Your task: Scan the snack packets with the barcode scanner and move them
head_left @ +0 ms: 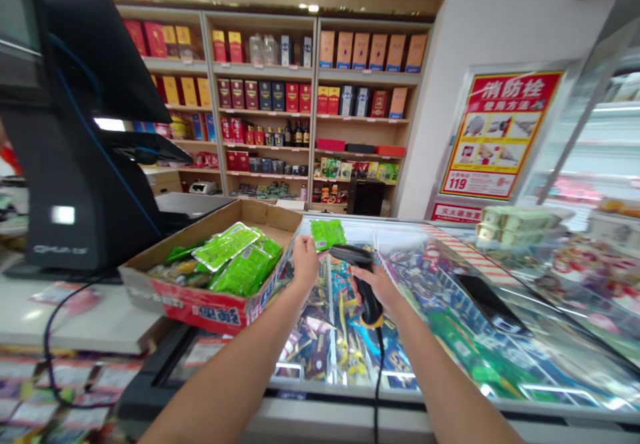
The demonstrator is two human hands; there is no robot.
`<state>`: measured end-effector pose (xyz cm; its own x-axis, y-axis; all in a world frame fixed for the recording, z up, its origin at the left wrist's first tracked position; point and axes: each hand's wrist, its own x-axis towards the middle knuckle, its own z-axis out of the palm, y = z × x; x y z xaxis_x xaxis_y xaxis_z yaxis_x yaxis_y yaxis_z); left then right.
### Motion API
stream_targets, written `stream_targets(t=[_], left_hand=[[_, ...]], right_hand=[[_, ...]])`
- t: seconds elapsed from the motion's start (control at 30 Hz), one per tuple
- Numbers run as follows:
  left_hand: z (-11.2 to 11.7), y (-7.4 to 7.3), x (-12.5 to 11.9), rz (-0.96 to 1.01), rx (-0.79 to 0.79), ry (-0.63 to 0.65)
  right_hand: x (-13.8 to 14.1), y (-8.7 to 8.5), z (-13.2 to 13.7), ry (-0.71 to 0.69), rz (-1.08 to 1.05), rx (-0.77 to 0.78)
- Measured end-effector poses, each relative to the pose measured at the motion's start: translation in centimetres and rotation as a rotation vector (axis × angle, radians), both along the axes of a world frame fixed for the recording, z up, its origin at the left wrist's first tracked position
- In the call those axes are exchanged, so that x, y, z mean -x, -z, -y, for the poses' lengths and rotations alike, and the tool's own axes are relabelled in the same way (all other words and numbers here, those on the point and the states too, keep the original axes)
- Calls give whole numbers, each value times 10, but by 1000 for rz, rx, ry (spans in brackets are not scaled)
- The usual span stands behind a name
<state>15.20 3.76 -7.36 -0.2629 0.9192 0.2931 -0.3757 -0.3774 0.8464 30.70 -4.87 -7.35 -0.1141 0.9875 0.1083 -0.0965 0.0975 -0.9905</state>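
My left hand [305,262] pinches the lower left edge of a small green snack packet [329,233] and holds it upright above the glass top of a chest freezer [390,227]. My right hand [376,283] is wrapped round the handle of a black barcode scanner [371,304] with a yellow-orange band at its base. The scanner's head points left, close beside the packet's lower edge. From its handle a black cable hangs down. To the left, an open cardboard box [190,307] holds several more green packets [245,267].
A black checkout terminal [95,164] stands on the left counter [115,314], with a loose cable below. On the freezer's glass, at right, lies a black phone [487,303]. Egg cartons [517,224] stand farther right. Shelves [265,71] of boxed goods line the back wall.
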Motion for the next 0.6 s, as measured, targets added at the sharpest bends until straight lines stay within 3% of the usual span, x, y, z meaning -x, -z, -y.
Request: stream_targets(t=[0.1, 0.2, 0.27, 0.4, 0.5, 0.6], left_hand=[[14, -27, 25, -30, -78, -59], [31, -49, 65, -63, -109, -176], [41, -57, 97, -143, -101, -324], [58, -61, 153, -547, -105, -740], [72, -61, 164, -769, -105, -931], [87, -57, 145, -1000, -116, -937]], right_hand=[[14, -10, 1, -9, -4, -32], [31, -21, 3, -48, 8, -44], [42, -27, 5, -73, 11, -58], [60, -32, 8, -83, 23, -72], [67, -31, 8, -96, 29, -75], [67, -27, 7, -94, 24, -69]])
